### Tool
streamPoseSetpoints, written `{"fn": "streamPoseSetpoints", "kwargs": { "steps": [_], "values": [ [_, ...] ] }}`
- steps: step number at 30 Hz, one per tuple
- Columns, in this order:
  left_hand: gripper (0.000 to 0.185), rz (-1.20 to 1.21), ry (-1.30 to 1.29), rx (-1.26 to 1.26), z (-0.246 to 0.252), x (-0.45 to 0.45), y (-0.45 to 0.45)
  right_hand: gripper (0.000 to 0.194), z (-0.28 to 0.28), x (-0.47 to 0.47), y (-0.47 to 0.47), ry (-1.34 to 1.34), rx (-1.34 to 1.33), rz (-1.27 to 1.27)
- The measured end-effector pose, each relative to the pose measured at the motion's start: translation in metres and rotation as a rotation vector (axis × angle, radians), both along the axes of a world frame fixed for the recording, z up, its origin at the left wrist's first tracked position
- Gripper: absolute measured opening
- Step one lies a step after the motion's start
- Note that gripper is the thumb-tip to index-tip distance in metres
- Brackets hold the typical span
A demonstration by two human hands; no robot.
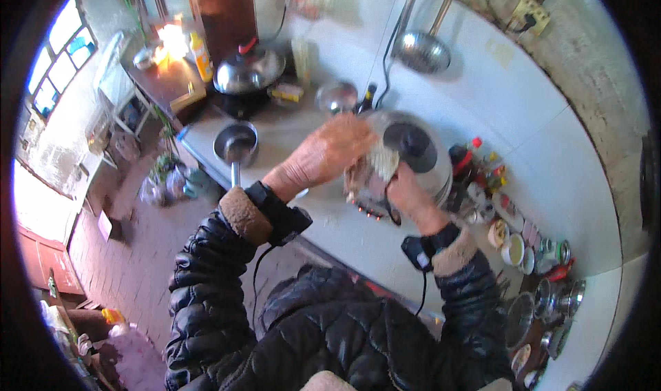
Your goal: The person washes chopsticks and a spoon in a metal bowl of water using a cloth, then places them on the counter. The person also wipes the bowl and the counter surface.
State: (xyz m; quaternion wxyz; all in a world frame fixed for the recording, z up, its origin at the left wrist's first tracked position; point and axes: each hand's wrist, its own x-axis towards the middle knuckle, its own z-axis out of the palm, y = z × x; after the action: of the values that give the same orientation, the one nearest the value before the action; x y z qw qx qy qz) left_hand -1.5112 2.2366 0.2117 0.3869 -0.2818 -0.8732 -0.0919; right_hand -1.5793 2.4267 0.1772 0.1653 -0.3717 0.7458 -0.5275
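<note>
A pale, stained cloth (384, 161) is bunched between my hands against the near left side of a round cooking pot. The pot has a clear lid (441, 181) with a dark centre and black knob (411, 142). My right hand (413, 194) pinches the cloth by the lid's near edge. My left hand (335, 145) reaches over the cloth's far left side, its fingertips hidden. Small red lights glow on a control panel (367, 212) below the cloth.
A long-handled saucepan (236, 143) stands at the counter's left edge. Behind it is a lidded wok (250, 70). Bottles (462, 156), bowls (513, 250) and jars line the wall on the right. A ladle (423, 50) hangs above, beside a power cord (384, 76).
</note>
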Motion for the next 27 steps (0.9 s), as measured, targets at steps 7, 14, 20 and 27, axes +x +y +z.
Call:
{"fn": "streamPoseSetpoints", "kwargs": {
  "steps": [7,14,20,27],
  "values": [
    [0.018,-0.286,-0.345,-0.139,0.02,-0.036,0.023,0.03,0.035,-0.004,0.059,0.071,0.146,0.109],
    [0.017,-0.446,-0.25,-0.154,0.031,-0.082,0.029,0.027,0.062,-0.004,0.091,0.071,0.223,-0.076],
    [0.013,-0.535,-0.208,-0.096,0.046,-0.146,-0.005,0.026,0.096,-0.006,0.114,0.119,0.161,-0.3],
    [0.016,-0.088,-0.056,0.528,0.097,-0.249,-0.101,0.029,0.071,-0.003,0.169,-0.042,-0.199,-0.738]
  ]
}}
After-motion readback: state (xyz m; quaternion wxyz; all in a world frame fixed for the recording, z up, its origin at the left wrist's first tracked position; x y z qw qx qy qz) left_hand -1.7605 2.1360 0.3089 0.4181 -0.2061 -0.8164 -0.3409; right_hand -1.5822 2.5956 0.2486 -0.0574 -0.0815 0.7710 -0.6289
